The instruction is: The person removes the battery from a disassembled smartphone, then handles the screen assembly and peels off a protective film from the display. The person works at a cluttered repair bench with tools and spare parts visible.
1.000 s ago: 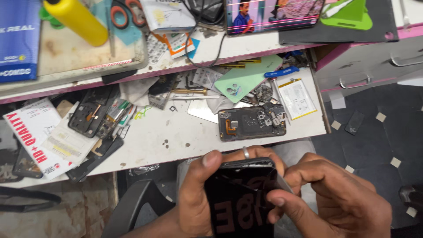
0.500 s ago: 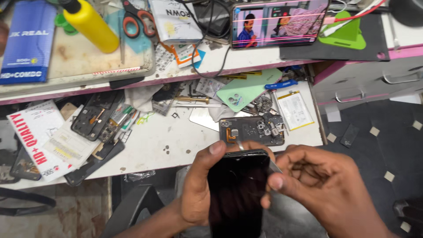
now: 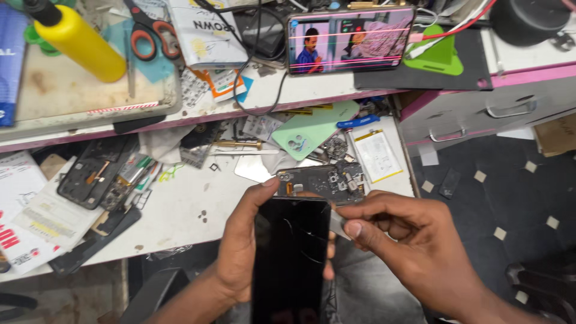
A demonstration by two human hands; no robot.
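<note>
My left hand grips a black phone with a cracked dark screen, held upright over my lap. My right hand pinches a small thin metal pick against the phone's right edge near the top. Just beyond the phone, an opened phone frame with bare circuit parts lies on the white pull-out shelf.
A white battery, a green back cover, a brass screwdriver and another opened phone body lie on the shelf. Above are a yellow bottle, scissors and a phone playing video. Grey drawers stand right.
The view has tilted down and the phone now stands straighter in my left hand. My right hand has shifted from the phone's lower side to its upper right edge.
</note>
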